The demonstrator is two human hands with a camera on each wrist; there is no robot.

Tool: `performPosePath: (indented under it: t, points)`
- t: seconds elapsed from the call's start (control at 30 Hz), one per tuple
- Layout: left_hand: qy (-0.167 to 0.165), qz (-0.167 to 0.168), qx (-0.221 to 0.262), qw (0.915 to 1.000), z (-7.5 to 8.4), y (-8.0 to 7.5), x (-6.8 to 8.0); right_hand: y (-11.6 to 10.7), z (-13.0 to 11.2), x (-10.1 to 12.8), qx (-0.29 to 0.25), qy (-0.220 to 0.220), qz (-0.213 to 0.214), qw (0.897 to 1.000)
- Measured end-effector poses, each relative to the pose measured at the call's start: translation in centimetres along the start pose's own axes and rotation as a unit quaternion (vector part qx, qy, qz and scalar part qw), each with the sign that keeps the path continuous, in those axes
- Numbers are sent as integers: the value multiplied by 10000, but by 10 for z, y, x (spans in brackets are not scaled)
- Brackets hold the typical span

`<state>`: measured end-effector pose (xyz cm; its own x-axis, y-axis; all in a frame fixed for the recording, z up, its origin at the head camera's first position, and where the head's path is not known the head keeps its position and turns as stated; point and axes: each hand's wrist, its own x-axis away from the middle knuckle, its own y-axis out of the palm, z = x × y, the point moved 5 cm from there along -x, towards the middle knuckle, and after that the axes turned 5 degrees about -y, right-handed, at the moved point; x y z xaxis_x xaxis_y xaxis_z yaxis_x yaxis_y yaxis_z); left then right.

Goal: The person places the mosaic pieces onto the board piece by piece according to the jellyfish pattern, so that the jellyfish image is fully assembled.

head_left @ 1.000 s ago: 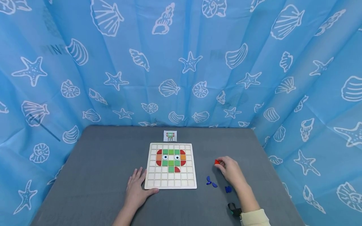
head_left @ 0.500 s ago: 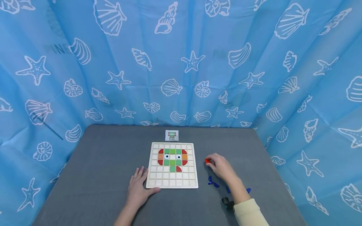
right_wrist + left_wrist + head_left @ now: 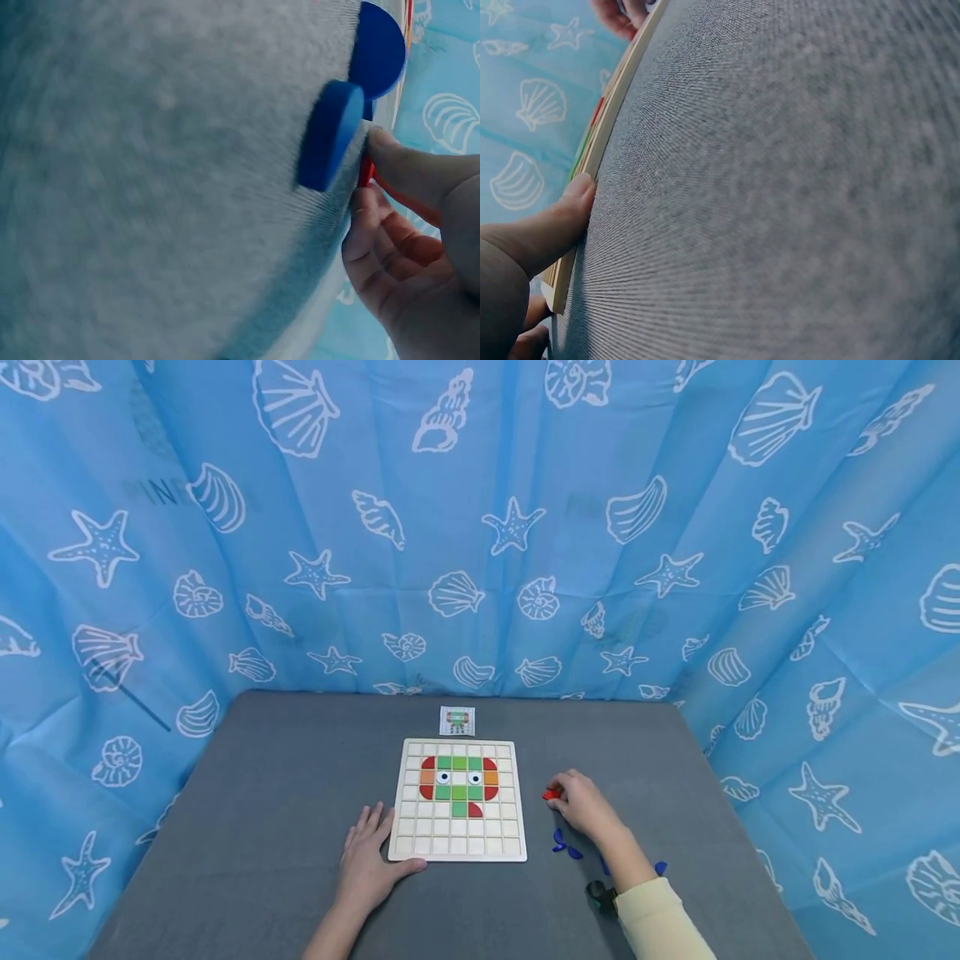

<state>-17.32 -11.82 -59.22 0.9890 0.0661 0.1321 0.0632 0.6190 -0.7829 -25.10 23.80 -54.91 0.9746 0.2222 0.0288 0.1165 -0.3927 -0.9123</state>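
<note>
My right hand (image 3: 588,806) pinches a small red tile (image 3: 551,794) between thumb and fingertips, low over the cloth to the right of the board. In the right wrist view the fingers mostly cover this red tile (image 3: 366,169), so its outline is hidden. My left hand (image 3: 366,864) rests at the near left corner of the wooden grid board (image 3: 427,845), fingers spread along the left side. Its thumb touches the front edge in the left wrist view. Green, red and orange tiles plus two eye tiles (image 3: 444,777) form a face on the board, with a red quarter-round tile (image 3: 475,810) below it.
Blue curved pieces (image 3: 574,852) lie right of the board; another blue piece (image 3: 660,867) sits beyond the right forearm. A small printed card (image 3: 457,721) lies behind the board. Blue shell-patterned curtains (image 3: 510,610) enclose the grey table (image 3: 300,777). A black strap (image 3: 600,896) hangs at the right wrist.
My right hand has moved left toward the board with the red tile, then lowered slightly. The left hand has stayed at the board's corner. The camera view has shifted a little.
</note>
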Motion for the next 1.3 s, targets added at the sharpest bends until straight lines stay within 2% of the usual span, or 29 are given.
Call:
performPosePath:
  t: [0.3,0.43,0.67,0.8,0.93,1.17,1.3]
  points:
    - [-23,47,97,9999,0,2,1,-2,-21,0,110,-382,72,9992]
    - [-44,5,115,9999,0,2,2,-6,-41,2,119,-641,170,9977]
    - [45,60,124,9999,2,0,3,-8,-86,0,21,-1362,284,9903]
    - [56,27,125,9999,-1,2,6,2,-106,1,-105,-1650,88,9862]
    - [-28,-54,126,9999,-3,5,7,12,-121,-2,-139,-1750,-115,9844]
    - [167,191,240,9994,1,2,4,28,-145,-16,-138,-1756,-379,9836]
    - [228,213,163,9994,2,-1,2,43,-157,-25,-26,-1839,-553,9814]
